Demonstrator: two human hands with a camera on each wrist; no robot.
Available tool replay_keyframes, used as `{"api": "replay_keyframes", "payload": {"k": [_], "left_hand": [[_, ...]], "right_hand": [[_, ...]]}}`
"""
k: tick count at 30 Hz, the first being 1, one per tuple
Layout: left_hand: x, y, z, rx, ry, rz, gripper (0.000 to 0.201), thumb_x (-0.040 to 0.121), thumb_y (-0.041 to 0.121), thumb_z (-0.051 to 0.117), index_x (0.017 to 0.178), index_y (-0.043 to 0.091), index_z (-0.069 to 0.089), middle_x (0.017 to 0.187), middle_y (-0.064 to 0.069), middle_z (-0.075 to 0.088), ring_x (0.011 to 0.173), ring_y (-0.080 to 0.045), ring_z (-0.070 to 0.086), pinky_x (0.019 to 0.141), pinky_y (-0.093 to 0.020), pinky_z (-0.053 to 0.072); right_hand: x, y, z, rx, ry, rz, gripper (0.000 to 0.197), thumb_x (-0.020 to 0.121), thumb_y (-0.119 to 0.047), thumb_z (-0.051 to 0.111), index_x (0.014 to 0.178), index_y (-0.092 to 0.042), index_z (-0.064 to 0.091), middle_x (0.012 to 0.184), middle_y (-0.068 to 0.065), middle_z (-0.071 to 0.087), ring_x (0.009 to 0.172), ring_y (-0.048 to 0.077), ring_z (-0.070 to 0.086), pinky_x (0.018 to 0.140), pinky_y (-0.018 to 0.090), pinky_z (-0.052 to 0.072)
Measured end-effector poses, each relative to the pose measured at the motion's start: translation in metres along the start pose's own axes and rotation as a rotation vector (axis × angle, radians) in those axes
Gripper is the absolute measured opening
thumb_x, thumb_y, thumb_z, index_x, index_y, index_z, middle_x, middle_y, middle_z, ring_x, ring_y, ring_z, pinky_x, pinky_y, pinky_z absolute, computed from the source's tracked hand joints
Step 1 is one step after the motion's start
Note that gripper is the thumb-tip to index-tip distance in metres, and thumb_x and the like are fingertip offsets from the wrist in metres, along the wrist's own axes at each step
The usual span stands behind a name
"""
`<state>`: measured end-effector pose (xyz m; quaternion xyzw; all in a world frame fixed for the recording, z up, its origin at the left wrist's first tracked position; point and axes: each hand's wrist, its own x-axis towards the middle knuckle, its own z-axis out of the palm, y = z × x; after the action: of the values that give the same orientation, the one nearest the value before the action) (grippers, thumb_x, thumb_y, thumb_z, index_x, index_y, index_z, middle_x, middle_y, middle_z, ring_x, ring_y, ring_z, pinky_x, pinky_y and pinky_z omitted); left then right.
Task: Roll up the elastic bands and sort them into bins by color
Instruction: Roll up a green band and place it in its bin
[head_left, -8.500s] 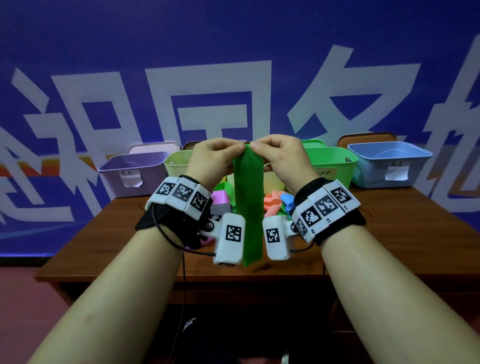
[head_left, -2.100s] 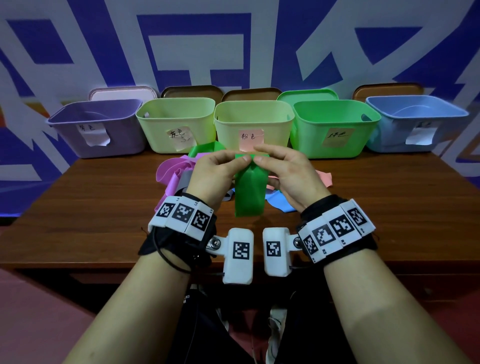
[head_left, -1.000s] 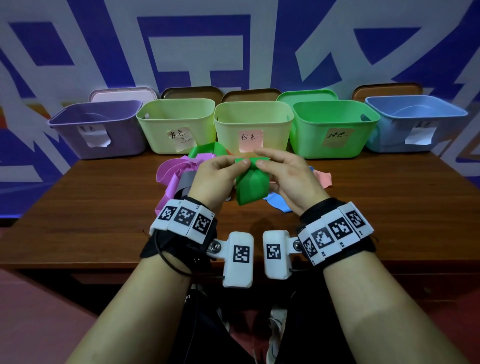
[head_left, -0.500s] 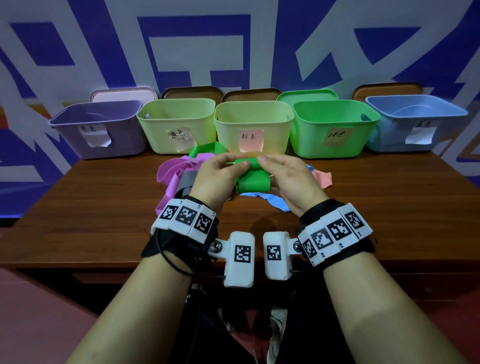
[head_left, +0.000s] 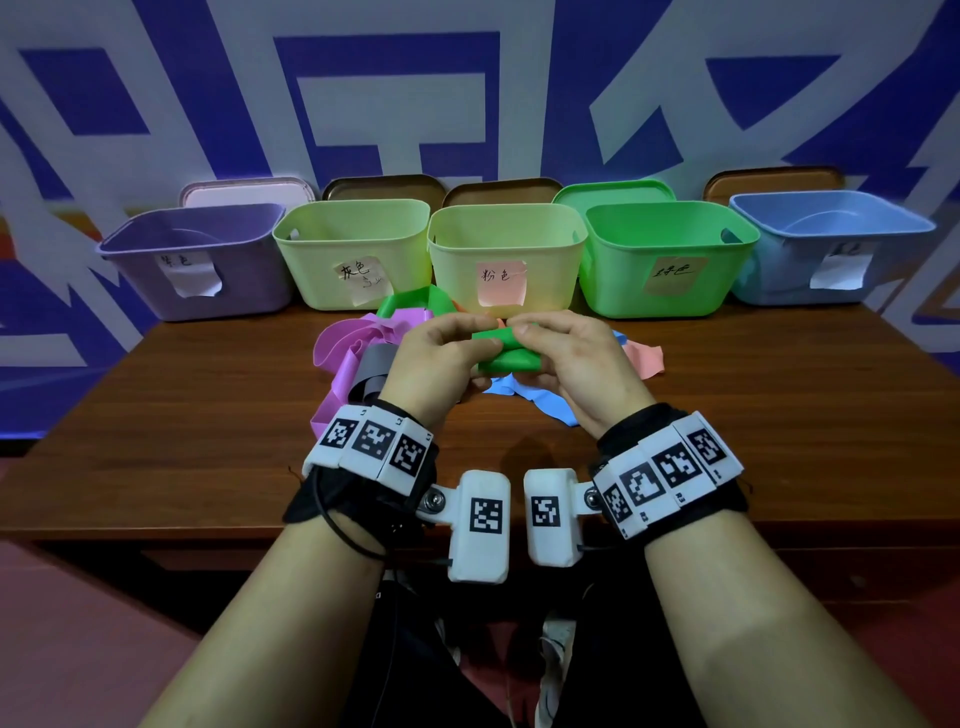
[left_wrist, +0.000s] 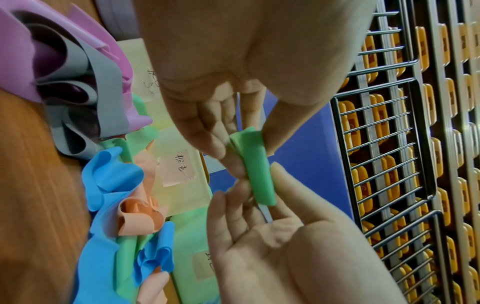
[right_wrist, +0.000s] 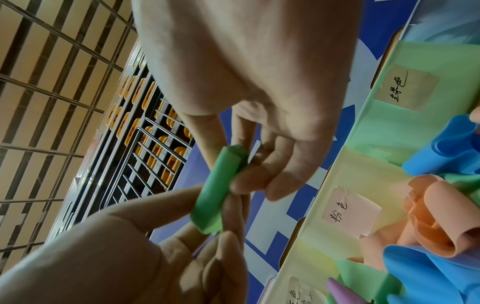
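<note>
Head view shows both hands raised above the near middle of the table (head_left: 779, 415), meeting over the heap of loose bands (head_left: 363, 358). Between them is the green band (head_left: 506, 358), now wound into a short, tight roll. Its long axis runs left to right, level with the table edge, so each end points into one palm. The left hand (head_left: 436, 364) pinches the left end, thumb on the near side and fingertips curled over the far side. The right hand (head_left: 576, 358) pinches the right end the same way, thumb and forefinger closed on it, the other fingers loosely bent.

The wrist views confirm it: in the left wrist view the roll (left_wrist: 255, 170) sits squeezed between fingertips of both hands, and the right wrist view shows the same roll (right_wrist: 218, 187) held at its two ends.

The green bin (head_left: 665, 260) stands at the far edge, to the right of the roll and just beyond the right hand, between the pale yellow bin (head_left: 506, 249) and the blue bin (head_left: 831, 249). The right hand is clearly the nearer one to it. I judge rolling finished or nearly so; the drop calls for a short carry far and right, best done by the right hand once the left lets go. The roll may spring open if the pinch slackens.
</note>
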<state>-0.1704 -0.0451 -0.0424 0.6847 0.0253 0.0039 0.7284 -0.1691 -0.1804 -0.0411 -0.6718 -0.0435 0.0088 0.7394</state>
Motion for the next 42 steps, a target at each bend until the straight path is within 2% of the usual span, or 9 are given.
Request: {"api": "replay_keyframes", "payload": {"k": [8,12,16,21,23,31,37,40,42], "left_hand": [[0.002,-0.001,-0.001,0.005,0.040,0.016,0.009,0.085,0.004,0.066,0.081,0.012,0.065,0.075,-0.007,0.064,0.058,-0.016,0.057,0.061,-0.030,0.045],[0.003,0.000,-0.001,0.007,0.033,0.032,0.015,0.084,-0.001,0.066,0.083,0.014,0.065,0.071,-0.007,0.058,0.057,-0.020,0.051,0.061,-0.029,0.037],[0.001,0.001,0.001,-0.004,0.026,0.023,0.016,0.084,0.000,0.066,0.088,0.016,0.063,0.074,-0.003,0.060,0.058,-0.012,0.062,0.063,-0.028,0.046],[-0.001,0.005,0.000,-0.108,-0.007,0.001,0.010,0.088,0.004,0.063,0.082,0.012,0.064,0.062,0.001,0.068,0.059,-0.010,0.066,0.054,-0.017,0.048],[0.000,0.006,-0.001,-0.135,-0.003,0.013,0.012,0.086,-0.001,0.063,0.082,0.010,0.064,0.064,-0.001,0.068,0.061,-0.013,0.066,0.053,-0.017,0.047],[-0.001,0.014,0.000,-0.051,-0.037,0.030,0.010,0.087,0.002,0.063,0.084,0.011,0.063,0.076,-0.007,0.068,0.069,-0.016,0.066,0.066,-0.023,0.050],[-0.008,0.028,0.003,0.017,-0.093,0.070,0.012,0.089,0.000,0.060,0.085,0.011,0.058,0.074,-0.010,0.064,0.059,-0.010,0.066,0.059,-0.019,0.052],[-0.012,0.033,0.006,0.058,-0.058,0.128,0.015,0.088,0.000,0.061,0.085,0.014,0.060,0.080,-0.011,0.063,0.069,-0.018,0.065,0.064,-0.022,0.050],[-0.016,0.037,0.008,0.078,-0.046,0.163,0.018,0.086,-0.001,0.064,0.084,0.016,0.061,0.079,-0.009,0.061,0.076,-0.026,0.061,0.067,-0.025,0.050]], "right_hand": [[0.001,0.004,-0.002,0.021,-0.017,0.021,0.022,0.091,-0.004,0.057,0.110,-0.008,0.067,0.101,0.015,0.066,0.077,0.022,0.064,0.069,0.028,0.053],[-0.001,0.002,0.000,0.004,-0.012,0.030,0.013,0.094,-0.015,0.058,0.088,-0.013,0.069,0.067,-0.011,0.067,0.069,0.023,0.057,0.078,0.036,0.051],[0.000,0.000,0.000,-0.005,-0.019,-0.015,0.016,0.093,-0.006,0.056,0.084,-0.012,0.068,0.076,0.000,0.067,0.068,0.012,0.061,0.067,0.025,0.051],[0.003,0.000,-0.002,0.004,-0.041,-0.021,0.015,0.091,0.000,0.057,0.097,-0.010,0.067,0.089,0.013,0.061,0.073,0.018,0.056,0.075,0.028,0.051],[0.002,0.000,-0.003,0.019,-0.033,-0.010,0.019,0.091,-0.001,0.057,0.106,-0.009,0.064,0.086,0.010,0.062,0.070,0.017,0.058,0.074,0.028,0.052],[0.001,-0.004,-0.005,0.003,-0.039,-0.011,0.014,0.092,-0.002,0.055,0.087,-0.009,0.067,0.073,0.007,0.061,0.068,0.016,0.055,0.070,0.028,0.050],[-0.002,-0.012,-0.005,-0.027,-0.009,-0.045,0.012,0.092,-0.002,0.055,0.088,-0.007,0.065,0.070,0.007,0.057,0.061,0.013,0.053,0.070,0.033,0.044],[-0.007,-0.021,-0.005,-0.014,-0.012,-0.085,0.011,0.093,-0.002,0.054,0.088,-0.005,0.063,0.067,0.005,0.056,0.054,0.009,0.054,0.059,0.021,0.048],[-0.011,-0.027,-0.006,-0.041,-0.014,-0.102,0.010,0.094,-0.007,0.056,0.088,-0.006,0.063,0.067,0.004,0.057,0.054,0.009,0.057,0.060,0.027,0.048]]}}
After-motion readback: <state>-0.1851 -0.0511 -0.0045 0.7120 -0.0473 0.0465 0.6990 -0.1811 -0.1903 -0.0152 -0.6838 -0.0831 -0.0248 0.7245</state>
